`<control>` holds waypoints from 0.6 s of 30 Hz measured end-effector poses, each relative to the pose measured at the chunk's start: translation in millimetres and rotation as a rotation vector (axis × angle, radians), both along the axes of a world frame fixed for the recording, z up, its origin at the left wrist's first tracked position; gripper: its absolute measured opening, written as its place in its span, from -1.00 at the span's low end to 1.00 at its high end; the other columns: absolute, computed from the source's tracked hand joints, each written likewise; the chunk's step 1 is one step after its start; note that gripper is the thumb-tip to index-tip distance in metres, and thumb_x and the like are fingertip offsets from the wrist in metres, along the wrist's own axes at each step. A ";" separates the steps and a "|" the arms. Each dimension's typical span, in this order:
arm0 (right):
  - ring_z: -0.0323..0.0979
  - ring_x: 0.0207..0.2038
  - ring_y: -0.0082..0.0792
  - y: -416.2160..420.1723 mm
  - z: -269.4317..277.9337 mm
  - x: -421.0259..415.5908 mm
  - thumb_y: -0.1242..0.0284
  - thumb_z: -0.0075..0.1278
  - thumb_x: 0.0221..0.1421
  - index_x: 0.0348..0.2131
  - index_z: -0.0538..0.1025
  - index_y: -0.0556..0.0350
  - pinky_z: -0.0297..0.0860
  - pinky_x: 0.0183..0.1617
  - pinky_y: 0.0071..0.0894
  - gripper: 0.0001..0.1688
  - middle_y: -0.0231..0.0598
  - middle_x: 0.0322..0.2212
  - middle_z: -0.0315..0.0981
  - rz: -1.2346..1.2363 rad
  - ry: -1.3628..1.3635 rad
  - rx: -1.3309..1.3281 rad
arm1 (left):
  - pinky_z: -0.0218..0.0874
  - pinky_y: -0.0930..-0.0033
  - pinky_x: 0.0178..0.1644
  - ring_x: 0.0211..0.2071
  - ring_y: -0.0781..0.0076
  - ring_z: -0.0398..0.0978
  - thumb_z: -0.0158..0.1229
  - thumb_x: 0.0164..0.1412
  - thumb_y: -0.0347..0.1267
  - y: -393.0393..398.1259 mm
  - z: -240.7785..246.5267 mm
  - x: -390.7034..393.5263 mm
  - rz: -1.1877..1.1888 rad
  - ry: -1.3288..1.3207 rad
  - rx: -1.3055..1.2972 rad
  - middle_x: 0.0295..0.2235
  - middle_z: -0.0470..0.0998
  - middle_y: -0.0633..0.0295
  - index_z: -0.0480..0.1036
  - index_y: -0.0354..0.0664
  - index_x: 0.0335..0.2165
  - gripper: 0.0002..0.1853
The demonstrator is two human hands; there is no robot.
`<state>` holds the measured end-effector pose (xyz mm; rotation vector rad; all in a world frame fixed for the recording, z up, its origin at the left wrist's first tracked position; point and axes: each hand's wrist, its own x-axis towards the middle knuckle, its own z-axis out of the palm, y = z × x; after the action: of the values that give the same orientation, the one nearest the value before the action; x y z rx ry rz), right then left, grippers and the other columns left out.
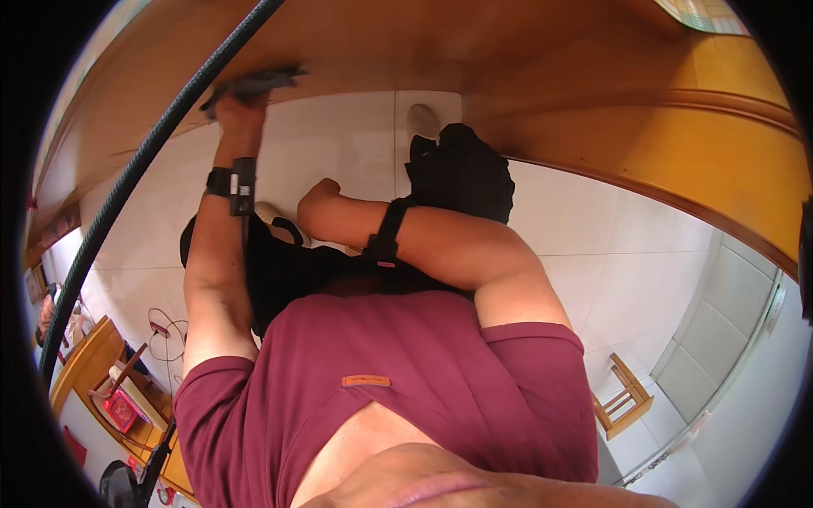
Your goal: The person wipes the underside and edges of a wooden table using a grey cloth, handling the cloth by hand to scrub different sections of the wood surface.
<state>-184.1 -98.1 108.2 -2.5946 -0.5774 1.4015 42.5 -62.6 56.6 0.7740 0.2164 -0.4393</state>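
My left hand (242, 115) grips a dark grey cloth (257, 82), which lies against the brown wooden panel (356, 51) in front of me. Motion blurs both the hand and the cloth. Lower and closer to my body, my right hand (319, 204) is bent inward above my dark-clothed legs. Its fingers are turned under and hidden, so I cannot see whether they hold anything. Black straps circle both forearms, and the left one carries a small black device (242, 186).
A second wooden panel (635, 136) with a moulded edge runs along the right. White floor tiles (565, 286) lie below. A small wooden stool (625, 400) stands lower right, a wooden chair (117, 390) lower left. A thick dark cord (152, 140) crosses the view's left side.
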 end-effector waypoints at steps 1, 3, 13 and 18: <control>0.41 -0.16 -0.27 4.2 -11.5 0.4 0.27 0.05 -0.10 -0.15 0.51 -0.17 0.31 -0.23 -0.12 -0.58 -0.42 -0.24 0.48 -0.011 -0.006 -0.021 | 0.08 -0.17 0.05 -0.12 0.02 0.33 -0.12 0.07 -0.38 -23.7 2.9 -17.7 -0.003 0.050 -0.040 -0.22 0.43 0.01 0.37 -0.28 -0.25 -0.72; 0.42 -0.16 -0.28 9.5 -37.2 -1.1 0.26 0.05 -0.10 -0.16 0.52 -0.18 0.28 -0.21 -0.13 -0.59 -0.41 -0.23 0.48 -0.030 -0.016 -0.066 | 0.00 -0.19 0.10 -0.06 0.00 0.29 -0.18 0.09 -0.39 -73.8 14.2 -62.5 -0.016 0.153 -0.044 -0.14 0.39 -0.01 0.34 -0.27 -0.21 -0.70; 0.43 -0.17 -0.28 -5.5 -13.0 -10.0 0.30 0.04 -0.09 -0.21 0.53 -0.16 0.29 -0.21 -0.19 -0.65 -0.39 -0.23 0.48 -0.131 -0.190 0.090 | 0.09 -0.27 0.01 -0.12 -0.12 0.32 -0.14 0.08 -0.51 -233.4 -76.6 -169.6 -0.702 -0.952 0.387 -0.18 0.37 -0.10 0.27 -0.38 -0.20 -0.73; 0.44 -0.18 -0.29 7.5 -33.8 -10.0 0.32 0.04 -0.08 -0.23 0.54 -0.15 0.30 -0.21 -0.23 -0.68 -0.38 -0.23 0.48 -0.336 -0.359 0.271 | 0.19 -0.08 -0.01 -0.16 -0.02 0.37 -0.13 0.05 -0.60 -240.8 0.3 -190.1 -0.572 0.234 -0.094 -0.21 0.40 -0.05 0.28 -0.37 -0.17 -0.69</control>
<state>-194.1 -90.7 74.4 -2.5743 -0.3199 0.7109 -147.6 -303.4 56.9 0.6843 0.1885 -1.0770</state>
